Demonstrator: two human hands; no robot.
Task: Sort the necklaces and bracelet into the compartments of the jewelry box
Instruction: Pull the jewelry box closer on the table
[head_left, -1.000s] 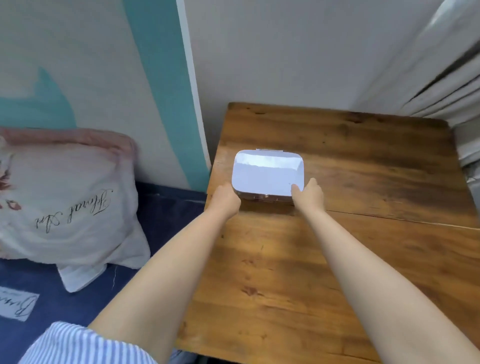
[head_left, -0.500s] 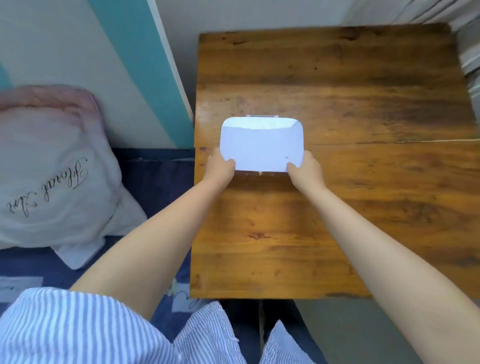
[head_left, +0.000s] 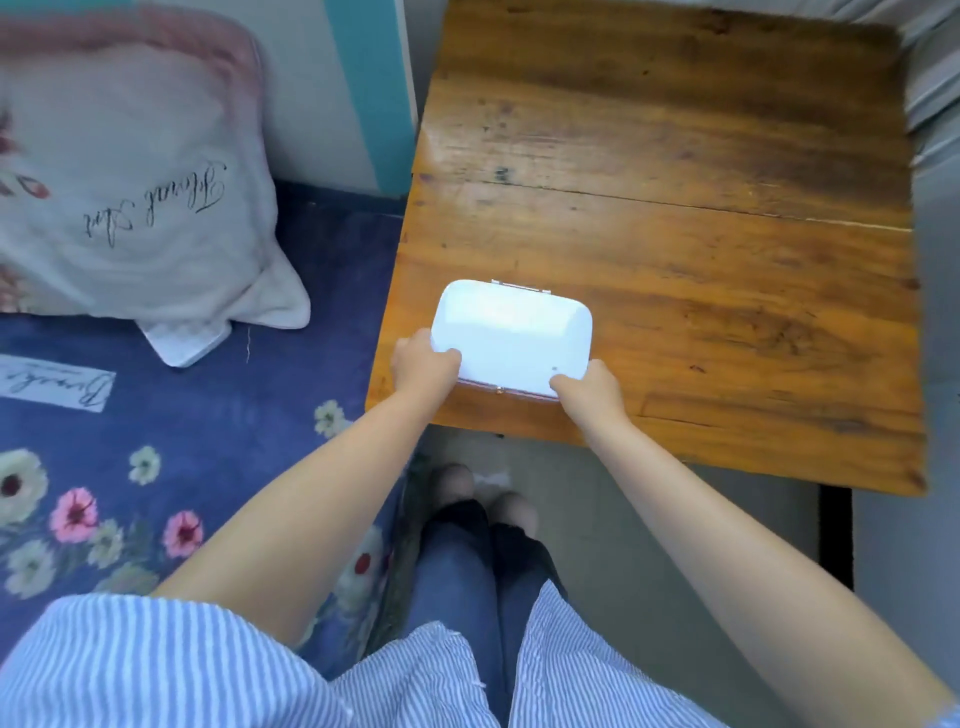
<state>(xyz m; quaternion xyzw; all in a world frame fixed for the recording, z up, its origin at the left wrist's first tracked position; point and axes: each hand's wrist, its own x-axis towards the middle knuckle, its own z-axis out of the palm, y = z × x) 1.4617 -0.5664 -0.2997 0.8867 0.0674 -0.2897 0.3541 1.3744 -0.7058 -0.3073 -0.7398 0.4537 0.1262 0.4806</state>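
A white jewelry box (head_left: 511, 335) with rounded corners lies closed near the front left corner of the wooden table (head_left: 701, 208). A small gold clasp shows on its front edge and a hinge at its back. My left hand (head_left: 421, 366) grips the box's front left corner, thumb on the lid. My right hand (head_left: 589, 389) grips the front right corner in the same way. No necklace or bracelet is in sight; the inside of the box is hidden.
To the left of the table lies a bed with a blue flowered cover (head_left: 171, 441) and a white pillow (head_left: 124, 182) with script lettering. My legs and feet (head_left: 483, 499) stand in front of the table's front edge. White cloth (head_left: 935, 78) lies at the right.
The box has come from the middle left of the table toward the front edge, with both hands on its front corners. The view has tilted further down.
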